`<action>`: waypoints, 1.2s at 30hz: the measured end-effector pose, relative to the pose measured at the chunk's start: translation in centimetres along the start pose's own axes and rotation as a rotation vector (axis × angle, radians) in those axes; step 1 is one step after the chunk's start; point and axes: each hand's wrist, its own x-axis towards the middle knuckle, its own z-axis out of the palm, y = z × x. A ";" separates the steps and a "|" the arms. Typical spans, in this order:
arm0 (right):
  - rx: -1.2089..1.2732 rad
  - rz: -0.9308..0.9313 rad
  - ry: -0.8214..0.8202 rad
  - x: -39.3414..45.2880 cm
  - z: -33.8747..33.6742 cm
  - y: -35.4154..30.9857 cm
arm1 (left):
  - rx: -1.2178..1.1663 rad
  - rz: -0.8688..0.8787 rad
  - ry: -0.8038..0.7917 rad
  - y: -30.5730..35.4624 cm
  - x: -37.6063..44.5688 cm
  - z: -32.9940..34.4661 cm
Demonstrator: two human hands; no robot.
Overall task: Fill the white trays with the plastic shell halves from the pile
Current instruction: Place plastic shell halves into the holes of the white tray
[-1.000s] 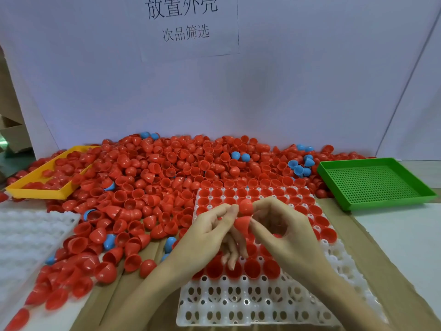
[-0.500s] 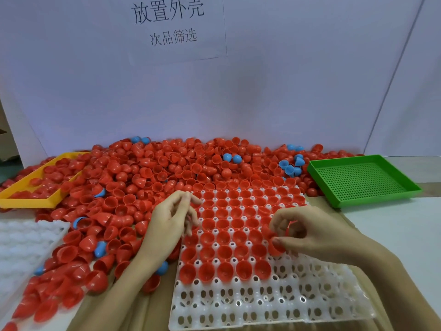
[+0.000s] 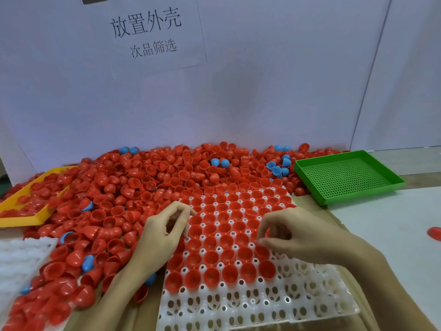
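Note:
A white tray point(image 3: 241, 306) with round holes lies in front of me. Red shell halves point(image 3: 224, 254) fill its far rows open side up, and the near rows are bare. A big pile of red shell halves point(image 3: 143, 182) spreads behind and left of the tray. My left hand point(image 3: 164, 231) hovers at the tray's left edge with loosely curled fingers, and I see nothing in it. Over the tray's right part, my right hand point(image 3: 296, 236) has its thumb and fingers bent above the filled rows, with no shell visibly in them.
A second white tray point(image 3: 19, 259) lies at the left edge. A yellow tray point(image 3: 35, 219) with red shells sits at far left, a green perforated tray point(image 3: 346, 180) at far right. Several blue shells point(image 3: 278, 167) are mixed into the pile. One red shell point(image 3: 434, 233) lies alone at right.
My right hand set its red shell into the tray and has lifted off it. My left hand drew back from the middle to the tray's left edge. The camera tilted up.

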 end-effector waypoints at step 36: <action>0.130 -0.077 0.435 1.9 2.6 -0.8 | -0.244 0.094 0.018 6.2 2.2 3.9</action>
